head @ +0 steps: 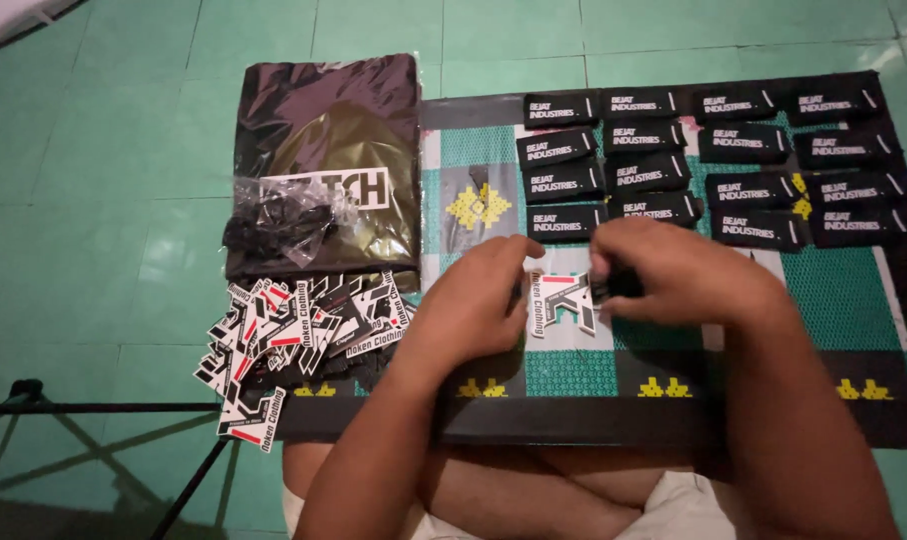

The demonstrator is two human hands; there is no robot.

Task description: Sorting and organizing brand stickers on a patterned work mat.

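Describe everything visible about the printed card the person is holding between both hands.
The card is a die-cut, angular piece that looks like thin card or sticker stock, white with black blocks, a red accent and printed lettering. It lies about flat just above the patterned mat, in front of the rows of black labels. The left hand covers its left edge and the right hand its right edge, where a small black piece meets it. How the two are joined is hidden by the fingers.
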